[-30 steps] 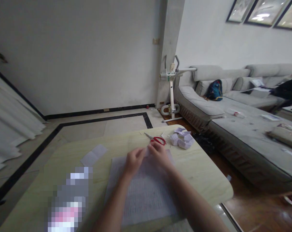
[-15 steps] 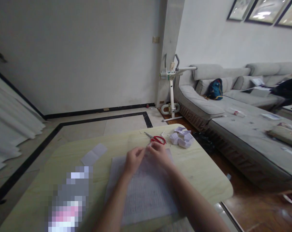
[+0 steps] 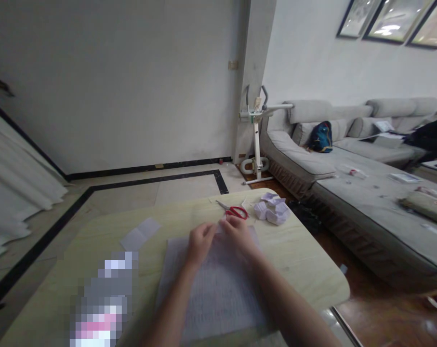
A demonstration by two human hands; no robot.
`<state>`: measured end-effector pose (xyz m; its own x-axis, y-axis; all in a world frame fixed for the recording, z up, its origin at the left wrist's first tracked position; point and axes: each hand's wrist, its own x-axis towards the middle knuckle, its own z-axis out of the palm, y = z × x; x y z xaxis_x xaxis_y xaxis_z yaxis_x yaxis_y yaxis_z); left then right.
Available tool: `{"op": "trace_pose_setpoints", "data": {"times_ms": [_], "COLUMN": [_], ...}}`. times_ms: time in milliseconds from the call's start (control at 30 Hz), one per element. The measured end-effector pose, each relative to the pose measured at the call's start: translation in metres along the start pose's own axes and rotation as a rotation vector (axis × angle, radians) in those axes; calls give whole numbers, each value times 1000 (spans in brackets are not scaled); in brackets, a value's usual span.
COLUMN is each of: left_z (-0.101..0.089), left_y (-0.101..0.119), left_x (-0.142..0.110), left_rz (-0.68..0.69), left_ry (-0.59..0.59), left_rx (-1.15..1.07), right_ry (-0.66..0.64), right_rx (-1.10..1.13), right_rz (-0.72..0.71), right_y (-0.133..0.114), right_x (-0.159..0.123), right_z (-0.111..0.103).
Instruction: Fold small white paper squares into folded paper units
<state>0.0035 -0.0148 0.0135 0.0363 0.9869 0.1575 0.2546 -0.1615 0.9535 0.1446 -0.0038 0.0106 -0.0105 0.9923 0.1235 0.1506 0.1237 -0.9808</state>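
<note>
My left hand (image 3: 200, 243) and my right hand (image 3: 238, 233) meet above a large sheet of paper (image 3: 218, 294) covered in faint marks. Both are closed in a pinch on a small piece of white paper (image 3: 219, 228), mostly hidden by the fingers. Just beyond my right hand lies a pair of scissors (image 3: 237, 212) with red handles, its blades pointing to the far left. Several folded white paper pieces (image 3: 274, 209) sit at the far right of the table. To the left rests a creased paper slip (image 3: 140, 233), lying flat.
The pale table (image 3: 308, 270) has a rounded right corner. A blurred-out object (image 3: 102, 299) stands at its left. Beyond are a grey sofa (image 3: 363, 193) with a blue backpack (image 3: 321, 137), a white exercise machine (image 3: 257, 140), and a person's dark sleeve (image 3: 428, 137) at far right.
The view has tipped up slightly, so everything sits a little lower. Both hands stay together in nearly the same place, still pinching.
</note>
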Motion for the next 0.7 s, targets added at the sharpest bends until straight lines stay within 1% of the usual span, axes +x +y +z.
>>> {"op": "trace_pose_setpoints", "data": {"times_ms": [200,333,433,500,700], "left_z": [2,2,0,-1,1], "left_y": [2,7,9,9,3], "left_x": [-2,-2,-3,-3,-1], "left_rz": [-29,-13,8,21,41], "left_ry": [-55,-11,46,70,45], "left_rx": [-99,-89,-66,-54,-42], "right_ry": [13,-4,-57,-67,-20], "right_rx": [0,5,32,37,21], "right_rz": [-11,15,-4,-22,-28], "right_y": [-1,-2,-1,-1,-4], "right_x": [0,-1,-2,-4,-5], "right_z": [-2,1,3,5,6]}}
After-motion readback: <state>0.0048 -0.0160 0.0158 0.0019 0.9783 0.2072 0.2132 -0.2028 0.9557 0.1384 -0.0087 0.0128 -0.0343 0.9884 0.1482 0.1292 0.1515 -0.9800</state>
